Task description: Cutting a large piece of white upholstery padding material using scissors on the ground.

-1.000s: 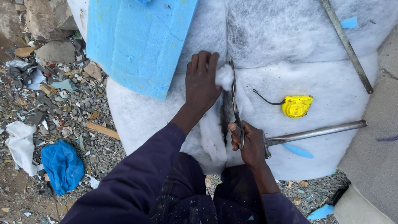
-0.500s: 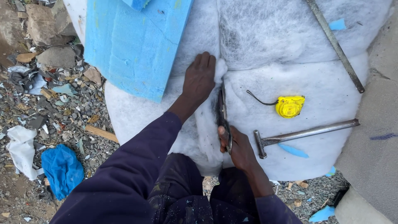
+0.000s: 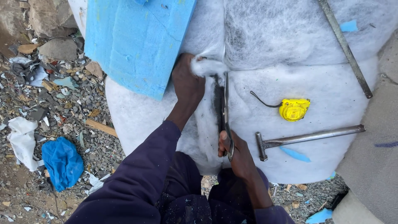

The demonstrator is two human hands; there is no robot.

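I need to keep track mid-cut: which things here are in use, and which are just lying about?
In use:
right hand
scissors
left hand
white wadding

Lying about:
metal hammer
yellow tape measure
blue foam slab
metal bar
blue cloth

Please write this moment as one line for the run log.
right hand: holds metal scissors, cutting white fibre wadding sheet | left hand: pulls cut edge aside | nearby: yellow tape measure, metal hammer
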